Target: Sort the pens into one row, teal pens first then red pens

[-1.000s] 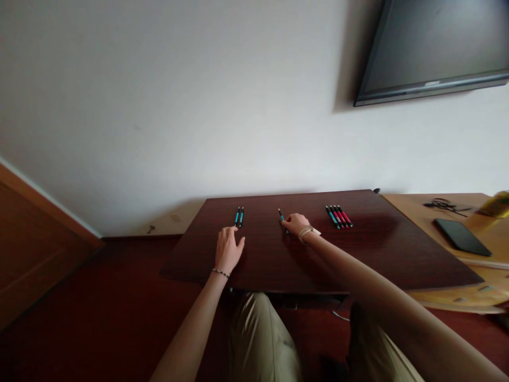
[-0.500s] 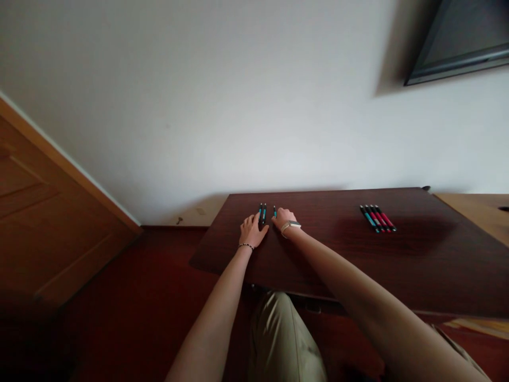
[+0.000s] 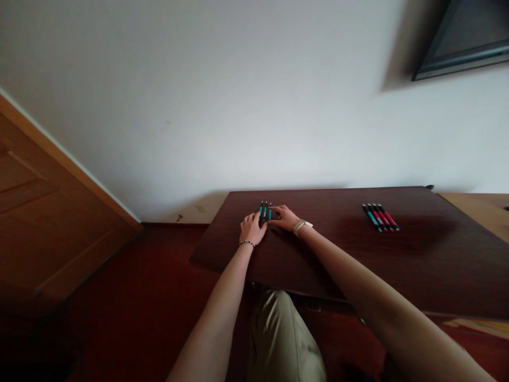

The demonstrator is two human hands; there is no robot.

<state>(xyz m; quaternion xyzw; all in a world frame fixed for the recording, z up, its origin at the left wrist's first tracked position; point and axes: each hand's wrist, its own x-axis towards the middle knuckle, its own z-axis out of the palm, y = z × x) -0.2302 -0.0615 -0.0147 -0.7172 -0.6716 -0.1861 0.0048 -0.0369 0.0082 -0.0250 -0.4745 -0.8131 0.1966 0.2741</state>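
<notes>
Three black pens with teal bands lie side by side near the table's left end: a left pen (image 3: 261, 210), a middle pen (image 3: 265, 212) and a right pen (image 3: 270, 213). My left hand (image 3: 251, 229) rests flat along the left side of the row, its fingers apart and its thumb by the pens' near ends. On the other side, my right hand (image 3: 283, 218) touches the right pen, index finger and thumb spread apart along its edge. The near ends of the pens are partly covered by my fingers.
A slanted row of several pens (image 3: 380, 217), teal and pink with black, lies farther right on the dark wooden table (image 3: 318, 254). The white wall (image 3: 254, 106) stands behind. A dark screen (image 3: 465, 42) hangs at upper right; a wooden door (image 3: 51, 223) is at left.
My right hand has moved the right pen leftward, close beside the other two. Its index finger and thumb have spread apart. My left hand has stayed in nearly the same place.
</notes>
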